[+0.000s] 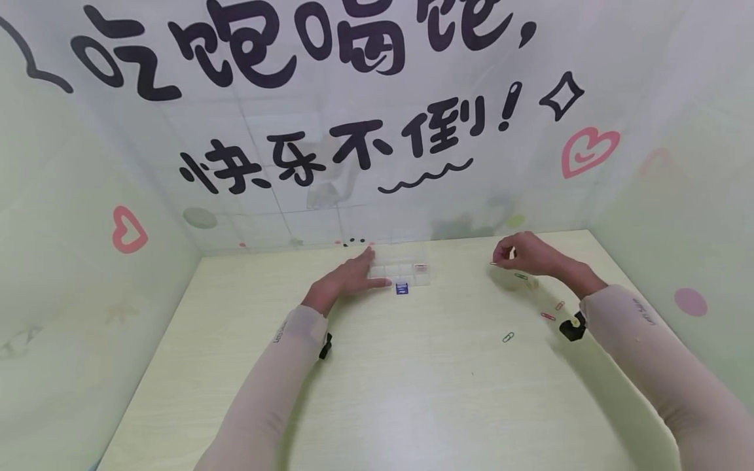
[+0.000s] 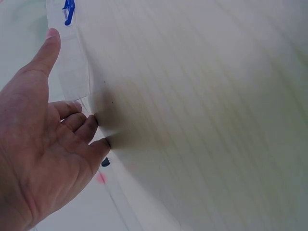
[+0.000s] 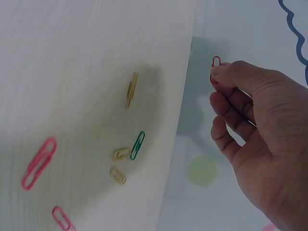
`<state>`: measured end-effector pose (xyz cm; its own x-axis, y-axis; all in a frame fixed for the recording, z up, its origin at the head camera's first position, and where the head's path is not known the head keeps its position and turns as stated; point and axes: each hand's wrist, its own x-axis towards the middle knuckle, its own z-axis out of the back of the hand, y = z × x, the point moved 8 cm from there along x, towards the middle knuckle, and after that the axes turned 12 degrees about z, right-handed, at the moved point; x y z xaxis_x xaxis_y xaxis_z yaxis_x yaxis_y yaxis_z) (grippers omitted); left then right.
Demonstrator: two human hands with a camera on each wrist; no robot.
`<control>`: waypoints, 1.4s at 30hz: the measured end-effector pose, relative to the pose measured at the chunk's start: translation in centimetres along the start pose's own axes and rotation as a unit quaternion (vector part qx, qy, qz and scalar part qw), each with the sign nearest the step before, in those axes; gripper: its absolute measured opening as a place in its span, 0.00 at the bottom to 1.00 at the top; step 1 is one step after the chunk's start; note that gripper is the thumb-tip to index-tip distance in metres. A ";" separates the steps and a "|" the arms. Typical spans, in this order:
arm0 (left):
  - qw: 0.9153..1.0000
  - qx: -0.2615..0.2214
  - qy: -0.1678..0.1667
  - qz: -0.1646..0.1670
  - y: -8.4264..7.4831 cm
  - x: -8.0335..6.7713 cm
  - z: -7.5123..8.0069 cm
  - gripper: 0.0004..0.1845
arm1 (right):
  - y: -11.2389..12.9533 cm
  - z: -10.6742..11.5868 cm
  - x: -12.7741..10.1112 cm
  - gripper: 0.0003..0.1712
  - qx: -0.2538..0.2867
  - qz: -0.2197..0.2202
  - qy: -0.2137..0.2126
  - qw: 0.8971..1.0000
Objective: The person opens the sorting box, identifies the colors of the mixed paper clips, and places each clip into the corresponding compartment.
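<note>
Here a red paper clip is pinched at the fingertips of the right hand, lifted above the desk to the right of the clear compartment box. Below that hand lie loose clips: a green clip, yellow ones and a pink clip. The left hand lies spread and flat against the box's left end, thumb along its near edge. A blue clip sits just in front of the box.
</note>
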<state>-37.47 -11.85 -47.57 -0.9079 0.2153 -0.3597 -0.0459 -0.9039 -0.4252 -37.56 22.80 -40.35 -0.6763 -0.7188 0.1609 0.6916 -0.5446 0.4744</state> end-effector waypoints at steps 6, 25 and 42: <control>1.000 -0.003 -0.002 0.000 0.0 0.0 0.0 0.59 | 0.9 -0.4 1.7 0.03 0.003 0.022 -0.008 1.000; 1.000 0.004 -0.005 -0.008 -0.2 0.0 0.0 0.58 | 2.2 -2.7 6.4 0.03 0.034 0.030 -0.036 0.998; 1.000 0.012 -0.005 -0.014 -0.4 -0.1 0.1 0.58 | 3.6 -5.0 9.8 0.03 0.019 0.061 -0.058 0.996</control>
<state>-37.44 -11.55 -47.31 -0.9101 0.2373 -0.3397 -0.0811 -0.9059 -0.4156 -40.44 11.59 -41.38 -0.6141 -0.7229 0.3165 0.7617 -0.4379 0.4776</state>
